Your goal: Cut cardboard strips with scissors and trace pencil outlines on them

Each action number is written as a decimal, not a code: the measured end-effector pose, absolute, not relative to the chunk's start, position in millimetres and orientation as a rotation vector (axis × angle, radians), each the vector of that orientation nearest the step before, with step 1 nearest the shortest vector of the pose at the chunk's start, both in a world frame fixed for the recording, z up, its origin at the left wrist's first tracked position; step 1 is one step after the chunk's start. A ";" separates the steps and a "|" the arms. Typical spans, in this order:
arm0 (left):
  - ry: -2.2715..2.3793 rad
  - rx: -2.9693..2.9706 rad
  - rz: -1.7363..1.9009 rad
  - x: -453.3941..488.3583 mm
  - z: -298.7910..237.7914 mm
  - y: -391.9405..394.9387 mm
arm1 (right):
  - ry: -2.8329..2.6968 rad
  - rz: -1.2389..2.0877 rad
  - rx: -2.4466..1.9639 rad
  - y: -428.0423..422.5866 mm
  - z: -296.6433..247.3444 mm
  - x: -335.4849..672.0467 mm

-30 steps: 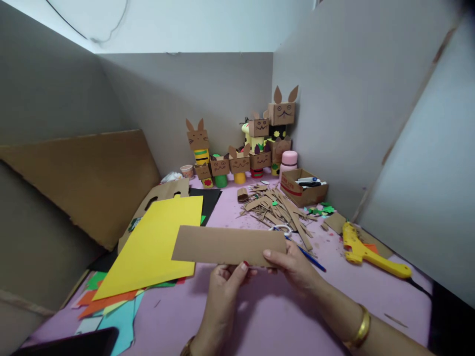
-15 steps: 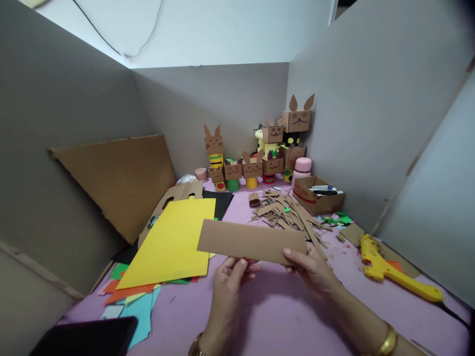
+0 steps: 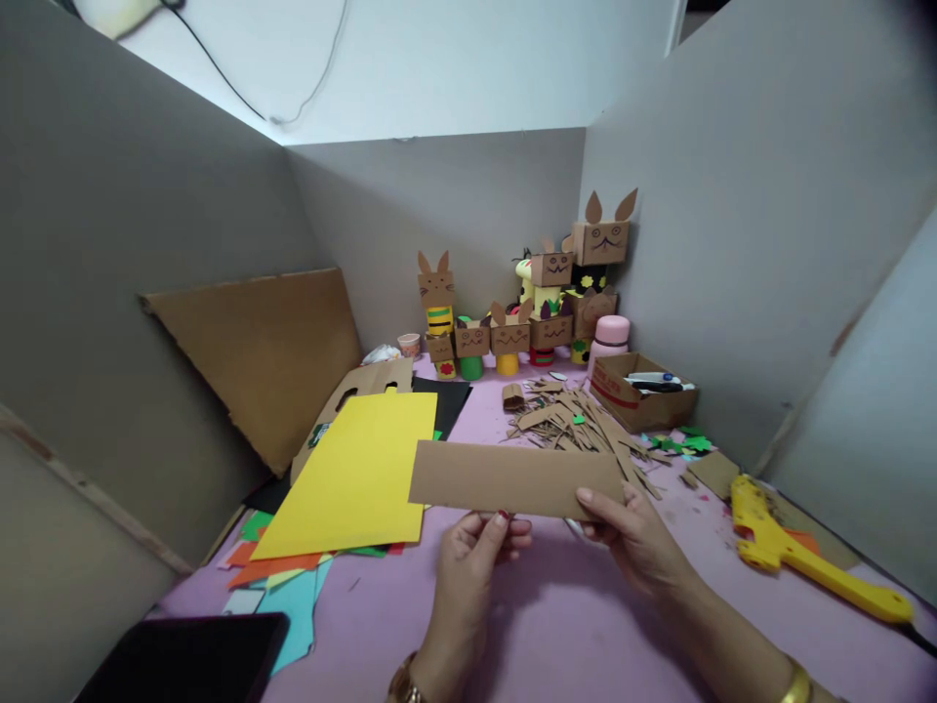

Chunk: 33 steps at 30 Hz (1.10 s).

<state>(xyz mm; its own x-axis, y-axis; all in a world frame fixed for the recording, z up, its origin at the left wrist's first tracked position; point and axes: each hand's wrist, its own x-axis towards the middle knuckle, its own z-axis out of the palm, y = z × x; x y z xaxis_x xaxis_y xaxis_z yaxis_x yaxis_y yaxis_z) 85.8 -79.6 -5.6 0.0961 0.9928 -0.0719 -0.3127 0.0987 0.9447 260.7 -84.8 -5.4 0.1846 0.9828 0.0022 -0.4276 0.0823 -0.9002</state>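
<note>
A long strip of plain brown cardboard (image 3: 505,478) is held up flat-side toward me, above the table. My right hand (image 3: 633,542) grips its right end, thumb on the near face and the other fingers behind. At the strip's lower edge is my left hand (image 3: 475,561), thumb and fingertips pinched together there, the remaining fingers loosely curled. A small pale thing below the strip, beside my right fingers, is mostly hidden. The strip's left end overlaps a yellow sheet (image 3: 358,478) in my view.
Cardboard scraps (image 3: 578,420) are heaped behind the strip. A yellow glue gun (image 3: 812,561) lies at right, near an open box (image 3: 622,400) of pens. Cardboard animal figures (image 3: 510,337) and a pink bottle (image 3: 611,332) line the back. Coloured paper (image 3: 293,605) and a black tablet (image 3: 190,659) are at left.
My view has swung slightly left, so the scene sits further right. Both hands keep the cardboard strip in nearly the same pose. The pale thing beneath the strip now shows.
</note>
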 end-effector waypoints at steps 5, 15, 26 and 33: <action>0.927 0.924 1.303 82.5 -0.6 -79.0 | -0.731 1.257 -0.935 -82.6 -5.6 264.5; 1.010 0.847 1.490 69.4 2.2 -67.8 | -0.527 1.235 -0.870 -82.2 -0.3 261.6; 1.125 1.149 1.388 73.3 -4.2 -68.7 | -0.383 1.198 -0.709 -73.4 1.1 263.1; 1.218 1.944 1.279 67.3 3.0 -71.4 | -0.324 1.176 -0.703 -77.0 0.9 268.4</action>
